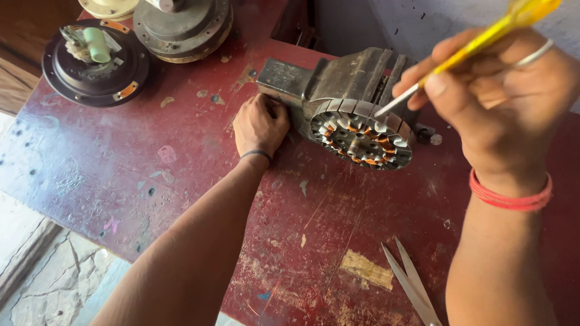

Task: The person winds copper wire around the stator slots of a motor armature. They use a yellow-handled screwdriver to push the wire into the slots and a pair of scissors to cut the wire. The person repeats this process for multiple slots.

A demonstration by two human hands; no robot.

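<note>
Pinching a yellow screwdriver (493, 33), right hand (502, 101) probes stator (360, 137); left hand (259, 125) grips vise (325, 83).

Your left hand (260, 126) rests against the bench vise (329, 83) clamping a copper-wound stator (362, 135), while your right hand (496, 102) holds a yellow-handled screwdriver (486, 37) (tip at the stator's rim), scissors (413, 288) lying nearby.

Stator (360, 137) in vise (338, 82), scissors (413, 285) nearer

table (172, 155): worn dark red | screwdriver (524, 9) handle: clear yellow | stator (360, 137) windings: copper-orange | wristband (510, 199): red
</note>
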